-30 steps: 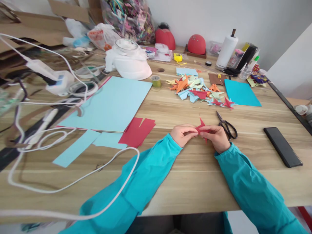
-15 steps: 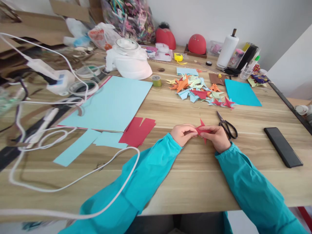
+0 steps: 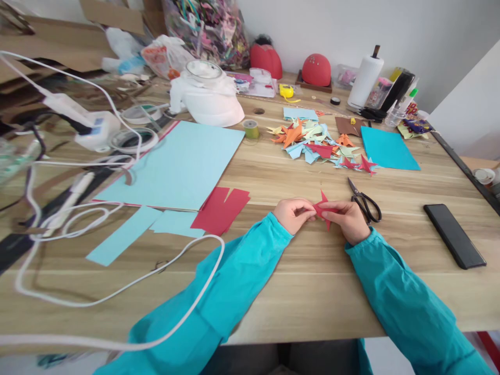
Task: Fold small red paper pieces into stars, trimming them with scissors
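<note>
Between my two hands is a small red folded paper figure (image 3: 323,197) with pointed tips, held just above the wooden table. My left hand (image 3: 295,214) pinches its left end between thumb and fingers. On the other side my right hand (image 3: 346,221) grips it, thumb on the near face; the fingers cover part of the paper. Black-handled scissors (image 3: 367,203) lie right beside my right hand. Beyond them is a heap of folded paper figures (image 3: 310,140) in orange, blue, green and red. Left of my left hand lie cut red paper pieces (image 3: 221,212).
A large light-blue sheet (image 3: 172,166) lies at the left, with blue strips (image 3: 125,237) in front. A white cable (image 3: 187,252) loops across the left side and over my left sleeve. A phone (image 3: 453,234) rests at the right. A turquoise paper (image 3: 390,148) lies behind the scissors.
</note>
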Tool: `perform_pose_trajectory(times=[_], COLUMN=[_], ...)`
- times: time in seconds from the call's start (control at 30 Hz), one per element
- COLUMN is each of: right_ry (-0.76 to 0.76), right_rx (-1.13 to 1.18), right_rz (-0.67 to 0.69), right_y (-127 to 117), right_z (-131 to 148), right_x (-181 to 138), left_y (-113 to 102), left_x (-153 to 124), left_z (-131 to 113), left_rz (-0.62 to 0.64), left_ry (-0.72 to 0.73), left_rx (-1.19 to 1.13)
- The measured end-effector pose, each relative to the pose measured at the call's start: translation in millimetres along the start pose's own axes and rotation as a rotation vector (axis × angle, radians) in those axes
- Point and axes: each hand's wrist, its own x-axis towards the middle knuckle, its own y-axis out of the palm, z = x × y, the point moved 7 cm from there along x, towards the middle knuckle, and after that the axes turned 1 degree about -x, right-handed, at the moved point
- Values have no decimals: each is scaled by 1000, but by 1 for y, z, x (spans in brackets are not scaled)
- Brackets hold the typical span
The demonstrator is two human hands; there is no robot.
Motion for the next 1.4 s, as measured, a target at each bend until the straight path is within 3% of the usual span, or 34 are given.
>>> perform_pose_trajectory(times=[0.5,0.77,1.07,1.4], right_ry=[14,8,-4,-3], right_rx=[-23,-34,-41,-37], right_rz=[22,29,3,-2], right_y=[0,0,0,0], right_z=[0,-2,0,0], right_x=[0,1,0,0], left_y=[-1,-2,-1,-1], left_x=[1,0,0,0], left_z=[3,12,10,7], left_rz=[-29,-66,-62,-86], left_ry=[-75,-234,-190,-266], left_rx=[-25,-85,-75,-114])
